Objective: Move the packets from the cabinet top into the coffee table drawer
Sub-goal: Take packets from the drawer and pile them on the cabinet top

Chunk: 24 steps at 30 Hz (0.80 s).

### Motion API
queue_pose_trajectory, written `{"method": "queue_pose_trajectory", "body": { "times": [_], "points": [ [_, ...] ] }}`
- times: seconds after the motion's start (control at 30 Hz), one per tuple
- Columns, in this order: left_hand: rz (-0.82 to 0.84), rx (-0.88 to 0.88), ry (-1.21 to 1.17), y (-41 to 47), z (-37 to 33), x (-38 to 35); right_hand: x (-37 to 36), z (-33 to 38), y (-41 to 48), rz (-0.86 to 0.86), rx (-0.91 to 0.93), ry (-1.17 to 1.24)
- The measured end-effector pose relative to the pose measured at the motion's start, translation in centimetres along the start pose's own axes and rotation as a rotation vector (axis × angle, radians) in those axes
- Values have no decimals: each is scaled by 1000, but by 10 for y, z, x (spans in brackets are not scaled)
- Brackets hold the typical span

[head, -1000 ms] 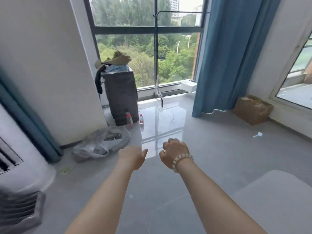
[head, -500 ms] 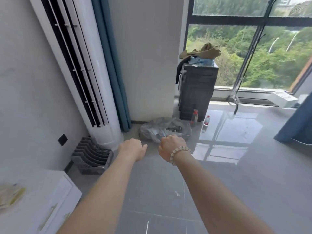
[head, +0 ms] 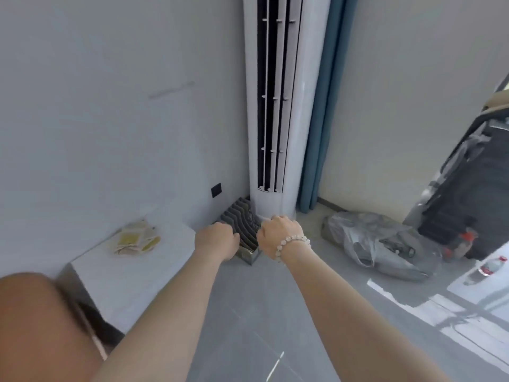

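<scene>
While both hands [head: 217, 239] [head: 278, 235] hover loosely curled, packets [head: 136, 239] show no readable writing.

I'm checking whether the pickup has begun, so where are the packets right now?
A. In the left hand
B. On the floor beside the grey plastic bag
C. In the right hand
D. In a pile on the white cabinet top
D: the packets lie in a loose pile on the white cabinet top by the wall, while the left hand and right hand hold nothing.
</scene>
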<state>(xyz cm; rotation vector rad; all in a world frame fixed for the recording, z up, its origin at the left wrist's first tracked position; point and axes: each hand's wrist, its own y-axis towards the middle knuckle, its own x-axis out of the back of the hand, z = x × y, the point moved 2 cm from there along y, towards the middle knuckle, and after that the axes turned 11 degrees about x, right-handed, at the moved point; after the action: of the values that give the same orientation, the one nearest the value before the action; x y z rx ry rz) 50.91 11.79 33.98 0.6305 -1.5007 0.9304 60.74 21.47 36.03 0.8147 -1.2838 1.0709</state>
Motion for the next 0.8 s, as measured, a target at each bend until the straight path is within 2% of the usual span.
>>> {"method": "queue_pose_trajectory", "body": {
  "times": [0.17,0.43,0.6,0.8],
  "points": [
    [6,179,14,18,44,-1,-1,25,59,29,156,13],
    [58,472,26,15,139,-12,-29,125,119,103,493,-1],
    [68,584,2,31,193,-21,-40,168,160,123,575,-33],
    [62,600,-31,84,248,-21,-46,209,226,136,598,-57]
  ]
}}
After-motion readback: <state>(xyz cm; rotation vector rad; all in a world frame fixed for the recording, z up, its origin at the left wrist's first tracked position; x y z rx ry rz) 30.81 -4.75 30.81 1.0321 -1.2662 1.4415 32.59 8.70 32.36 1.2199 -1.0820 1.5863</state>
